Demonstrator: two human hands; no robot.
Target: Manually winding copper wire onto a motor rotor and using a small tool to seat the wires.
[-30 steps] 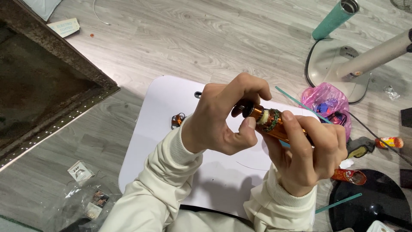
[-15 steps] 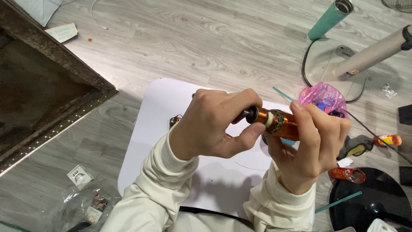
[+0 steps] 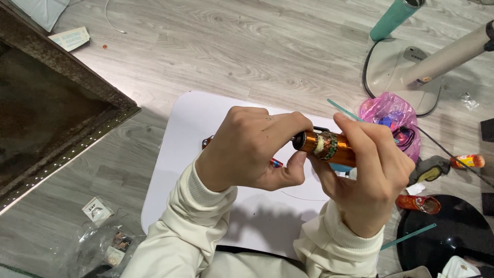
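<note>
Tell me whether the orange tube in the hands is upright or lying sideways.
Sideways. The orange tube runs nearly level: the right hand wraps its body, and the left hand pinches its dark end.

both arms come up from the bottom edge in cream sleeves and meet just right of centre frame. the left hand (image 3: 252, 149) is curled, back to the camera, its fingers (image 3: 288, 123) and thumb pinched toward the right. the right hand (image 3: 368, 175) sits lower right, its fingers (image 3: 360, 136) wrapped over, wrist bent upward.
</note>
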